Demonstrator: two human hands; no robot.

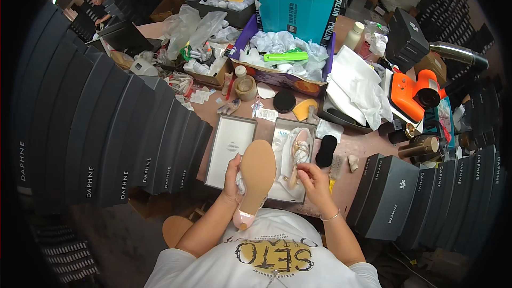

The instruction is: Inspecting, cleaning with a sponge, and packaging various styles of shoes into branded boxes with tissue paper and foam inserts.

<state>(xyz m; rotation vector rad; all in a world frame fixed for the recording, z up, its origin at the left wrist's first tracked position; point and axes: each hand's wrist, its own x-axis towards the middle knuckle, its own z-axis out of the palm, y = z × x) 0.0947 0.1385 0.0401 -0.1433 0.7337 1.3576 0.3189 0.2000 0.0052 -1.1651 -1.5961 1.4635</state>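
Observation:
My left hand point(233, 177) is closed round a pink heeled shoe point(258, 170), its flat tan sole turned up and its heel pointing toward my body. White paper shows between my palm and the shoe. Over an open grey shoe box point(305, 194), my right hand point(314, 182) has its fingers pinched together beside a second pale pink shoe point(301, 146). That shoe lies in the box on white tissue, with more tissue bunched in it. Whatever the right fingertips grip is too small to make out. The box's lid point(230, 144) rests inside up, left of the box.
Tall stacks of dark shoe boxes point(114, 128) wall in the left, with more boxes point(386, 197) at the right. Behind are a carton of crumpled paper with a green tool point(286, 56), a glass bottle point(244, 84), a black round tin point(284, 101) and an orange device point(408, 96).

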